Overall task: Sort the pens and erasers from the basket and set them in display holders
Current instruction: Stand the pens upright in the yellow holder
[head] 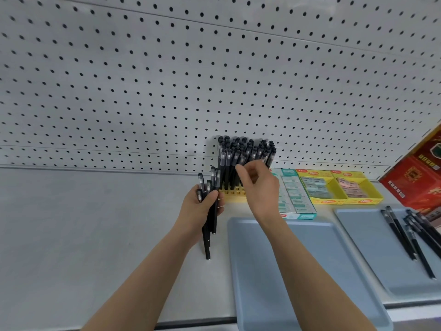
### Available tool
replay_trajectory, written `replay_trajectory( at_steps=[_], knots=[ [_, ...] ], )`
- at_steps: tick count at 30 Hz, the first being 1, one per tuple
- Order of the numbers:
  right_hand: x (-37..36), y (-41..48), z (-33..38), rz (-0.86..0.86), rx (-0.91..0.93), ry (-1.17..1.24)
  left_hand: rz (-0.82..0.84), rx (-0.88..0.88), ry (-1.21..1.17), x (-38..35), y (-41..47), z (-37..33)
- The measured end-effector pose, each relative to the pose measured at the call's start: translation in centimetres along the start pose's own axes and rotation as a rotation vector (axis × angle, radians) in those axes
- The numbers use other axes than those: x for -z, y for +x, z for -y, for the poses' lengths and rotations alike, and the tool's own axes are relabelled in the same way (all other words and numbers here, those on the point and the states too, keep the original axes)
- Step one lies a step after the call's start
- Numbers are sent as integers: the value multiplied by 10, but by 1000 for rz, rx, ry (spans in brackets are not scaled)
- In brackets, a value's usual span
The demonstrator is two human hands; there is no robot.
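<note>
Your left fingers (213, 196) were curled round a bundle of black pens (208, 237), gripping it upright with the caps up and the tips hanging below your left hand (199, 207). Your right fingers (260, 165) were bent, thumb and forefinger close together, right against the standing pens (241, 151); whether they pinched one I cannot tell. Your right hand (261, 188) hovered over the yellow holder (232, 194), which stood on the shelf (95, 223) against the pegboard (214, 68) with those pens packed upright in its slots.

Just to the right of the holder sat a teal box of erasers (297, 203), then two yellow boxes (334, 187) with more erasers. Nearer you lay a blue tray (274, 263), and beside it a second tray (367, 235) carrying loose pens (405, 237). A red carton (420, 180) stood at the far right.
</note>
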State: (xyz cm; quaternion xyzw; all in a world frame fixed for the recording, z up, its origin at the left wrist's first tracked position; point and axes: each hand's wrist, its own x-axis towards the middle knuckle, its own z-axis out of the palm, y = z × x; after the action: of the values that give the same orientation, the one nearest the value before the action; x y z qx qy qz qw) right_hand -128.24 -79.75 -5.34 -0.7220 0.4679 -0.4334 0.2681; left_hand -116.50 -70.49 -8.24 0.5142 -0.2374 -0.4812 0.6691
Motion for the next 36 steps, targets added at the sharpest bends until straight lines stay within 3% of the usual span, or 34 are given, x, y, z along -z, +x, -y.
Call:
replay_trajectory(
  at_steps=[4,6,11,17,29,36],
  knots=[
    [-5,-4,6,263,-62,72,41,-3,47,-5,-1,-1],
    [-5,-4,5,312,-98,119,55,-10,68,-6,-1,0],
    [11,4,0,166,-148,165,-22,29,33,-1,1,0],
    [35,23,-7,-119,-24,46,-102,73,41,1,0,-5],
    [14,20,-16,36,51,-42,-56,73,17,1,-5,-9],
    [11,16,-11,-46,30,-71,6,20,-31,-1,-6,-7]
  ],
)
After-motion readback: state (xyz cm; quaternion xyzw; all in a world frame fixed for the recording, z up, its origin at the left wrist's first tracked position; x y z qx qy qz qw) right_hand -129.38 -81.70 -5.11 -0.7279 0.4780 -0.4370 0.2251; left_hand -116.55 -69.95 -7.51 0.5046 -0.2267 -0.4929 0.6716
